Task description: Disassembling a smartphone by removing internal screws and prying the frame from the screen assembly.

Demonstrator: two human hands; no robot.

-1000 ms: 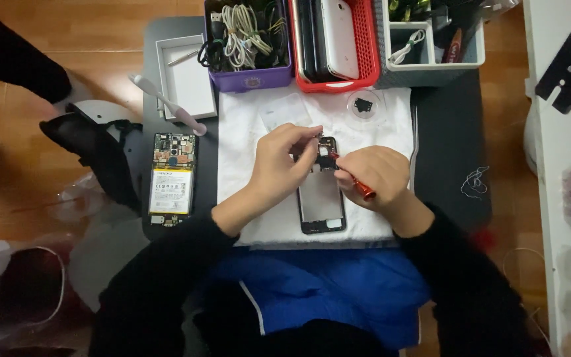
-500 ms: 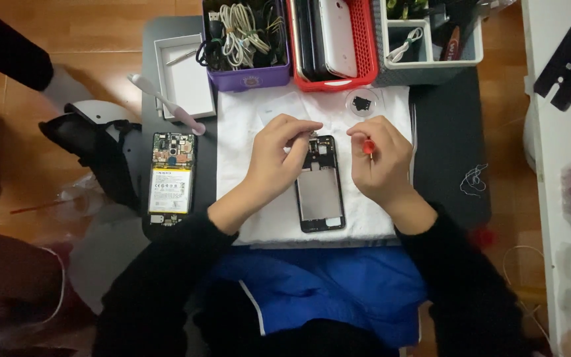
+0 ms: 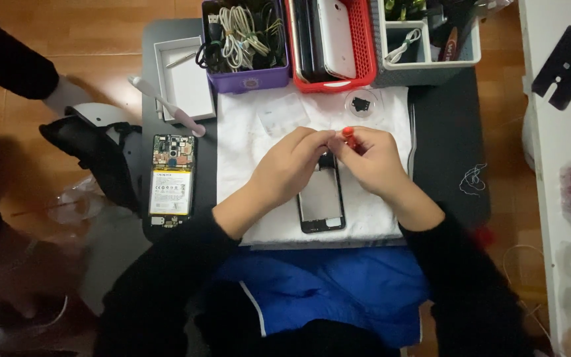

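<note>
The dark tabletop (image 3: 444,125) carries a white cloth (image 3: 259,165), and on the cloth lies one black phone frame (image 3: 322,201), its lower part showing below the hands. Three bins stand along the far edge: a purple bin (image 3: 246,79) of cables, a red basket (image 3: 365,39) of phones, and a grey bin (image 3: 424,69) of tools. One opened phone (image 3: 172,180), its battery bare, lies off the cloth to the left.

Half a second ago the hands were apart, one at each side of the frame's top end; now they meet over it, so the work looks to have closed in on one small spot there. The left hand (image 3: 295,165) is curled, fingertips pinched together at that spot; what they pinch, I cannot tell. The right hand (image 3: 375,162) is closed around one red-handled screwdriver (image 3: 350,137), its tip hidden.
</note>
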